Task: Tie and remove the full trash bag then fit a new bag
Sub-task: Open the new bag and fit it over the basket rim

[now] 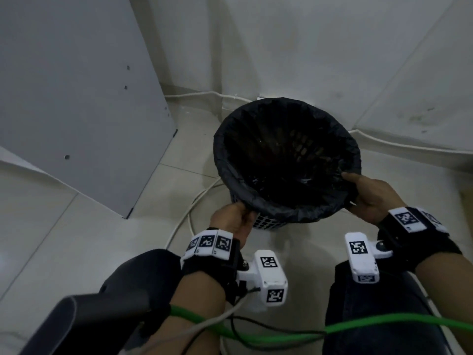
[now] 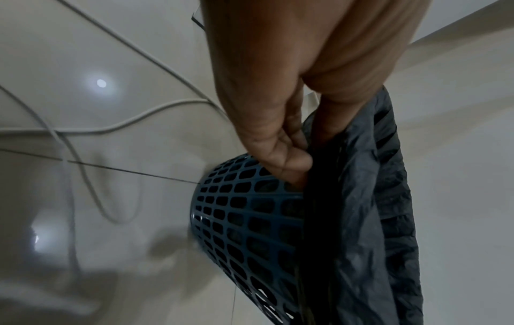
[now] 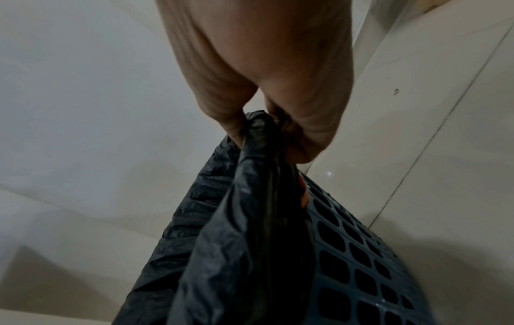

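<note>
A black trash bag (image 1: 286, 160) lines a dark blue mesh bin (image 1: 266, 222) on the floor, its edge folded over the rim. My left hand (image 1: 236, 217) grips the bag's folded edge at the near left of the rim, fingers curled under it against the mesh (image 2: 244, 211). My right hand (image 1: 363, 194) pinches the bag edge (image 3: 261, 140) at the near right of the rim, thumb on top. The bag (image 2: 367, 198) hangs wrinkled over the bin wall (image 3: 358, 259). The bin's inside is dark; its contents are hard to make out.
A grey panel (image 1: 76, 98) leans at the left. White walls (image 1: 332, 52) meet in a corner right behind the bin. White cables (image 1: 189, 213) lie on the tiled floor left of the bin. A green cable (image 1: 358, 326) crosses my knees at the bottom.
</note>
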